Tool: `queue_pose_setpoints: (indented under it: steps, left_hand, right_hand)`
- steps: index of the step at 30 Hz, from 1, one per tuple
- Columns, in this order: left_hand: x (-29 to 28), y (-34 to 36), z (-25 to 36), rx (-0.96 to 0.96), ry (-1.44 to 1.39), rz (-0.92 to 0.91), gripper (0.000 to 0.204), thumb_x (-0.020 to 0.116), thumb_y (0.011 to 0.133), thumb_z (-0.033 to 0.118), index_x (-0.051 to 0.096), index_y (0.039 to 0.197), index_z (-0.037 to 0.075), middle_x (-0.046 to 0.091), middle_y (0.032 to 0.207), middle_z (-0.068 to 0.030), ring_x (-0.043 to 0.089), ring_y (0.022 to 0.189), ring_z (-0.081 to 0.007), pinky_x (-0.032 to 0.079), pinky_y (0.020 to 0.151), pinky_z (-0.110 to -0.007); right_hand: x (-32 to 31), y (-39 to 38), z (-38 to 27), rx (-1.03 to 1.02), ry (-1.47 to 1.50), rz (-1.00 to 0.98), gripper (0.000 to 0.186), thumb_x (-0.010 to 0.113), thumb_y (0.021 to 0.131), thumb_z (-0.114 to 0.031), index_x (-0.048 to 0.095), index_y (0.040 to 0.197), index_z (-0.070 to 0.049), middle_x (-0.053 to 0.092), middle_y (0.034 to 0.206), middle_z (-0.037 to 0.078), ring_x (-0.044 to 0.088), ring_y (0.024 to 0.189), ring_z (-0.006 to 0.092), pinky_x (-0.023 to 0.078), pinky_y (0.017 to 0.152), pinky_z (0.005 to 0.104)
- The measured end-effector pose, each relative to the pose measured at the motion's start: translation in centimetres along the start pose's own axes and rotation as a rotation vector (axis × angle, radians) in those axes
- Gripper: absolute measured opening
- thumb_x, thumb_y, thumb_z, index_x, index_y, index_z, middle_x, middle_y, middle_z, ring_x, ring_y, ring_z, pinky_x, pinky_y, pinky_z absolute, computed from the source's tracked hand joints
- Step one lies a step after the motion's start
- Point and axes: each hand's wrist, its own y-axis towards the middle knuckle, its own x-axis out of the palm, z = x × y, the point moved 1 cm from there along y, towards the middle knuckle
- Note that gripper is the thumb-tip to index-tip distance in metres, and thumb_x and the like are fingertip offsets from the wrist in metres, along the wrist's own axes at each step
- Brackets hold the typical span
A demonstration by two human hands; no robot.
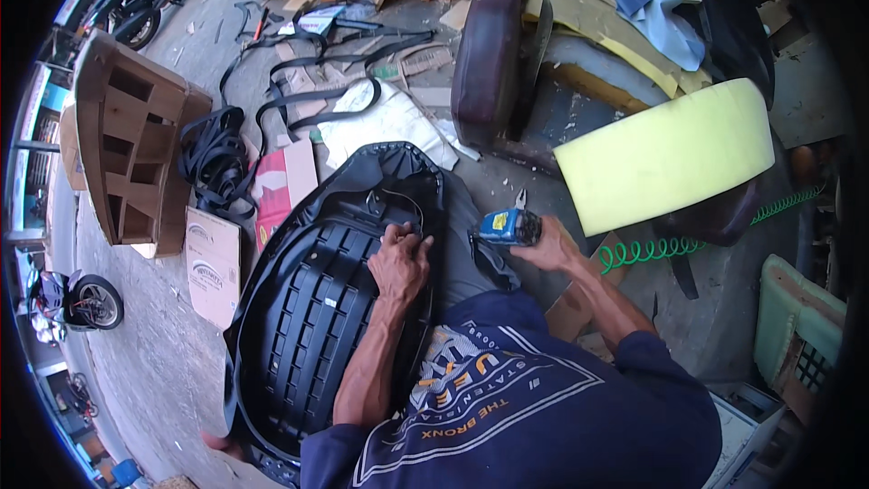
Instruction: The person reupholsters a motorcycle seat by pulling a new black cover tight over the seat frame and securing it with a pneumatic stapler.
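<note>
A black motorcycle seat (312,308) lies upside down across my lap, its ribbed plastic base facing up. A black cover (389,167) is folded over its far edge. My left hand (399,261) presses down on the base near the right rim, fingers curled on the cover's edge. My right hand (546,249) is just right of the seat and grips a blue air stapler (509,226), whose nose points left toward the seat's rim. A green coiled hose (647,252) trails to the right from the tool.
A pale yellow foam block (665,154) sits to the right, and a brown seat (484,45) stands behind. A wooden frame (127,145), black straps (217,158) and cardboard pieces (214,263) lie at left. Motorcycle wheels (95,301) stand at the far left.
</note>
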Motion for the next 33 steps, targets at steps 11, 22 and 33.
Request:
queue_pose_setpoints:
  steps: [11,22,33]
  left_hand:
    - [-0.4,-0.3,-1.4,0.102,-0.076,-0.032,0.019,0.078,0.080,0.024,0.078,0.090,0.008,0.071,0.118,-0.0013,0.069,0.097,-0.0263,0.057,0.081,-0.040]
    - [-0.6,0.9,-3.5,0.114,-0.246,-0.221,0.005,0.074,0.076,0.011,0.076,0.078,0.007,0.069,0.111,-0.0031,0.068,0.078,-0.0353,0.055,0.074,-0.046]
    - [-0.3,1.2,-4.0,0.066,-0.245,-0.247,0.034,0.066,0.077,0.002,0.065,0.110,0.010,0.070,0.090,-0.0224,0.069,0.087,-0.0412,0.054,0.076,-0.050]
  right_hand:
    - [2.5,2.8,-7.5,-0.084,-0.154,-0.323,0.045,0.074,0.065,-0.034,0.070,0.082,0.008,0.071,0.082,0.027,0.072,0.079,0.0377,0.056,0.076,0.0442]
    - [3.0,2.9,-14.6,-0.045,-0.416,-0.481,0.049,0.073,0.068,-0.032,0.070,0.091,0.011,0.071,0.091,0.030,0.072,0.088,0.0398,0.056,0.082,0.0436]
    - [4.6,2.2,-17.6,-0.025,-0.666,-0.521,0.042,0.068,0.070,-0.025,0.071,0.090,0.012,0.070,0.088,0.032,0.072,0.092,0.0429,0.057,0.084,0.0474]
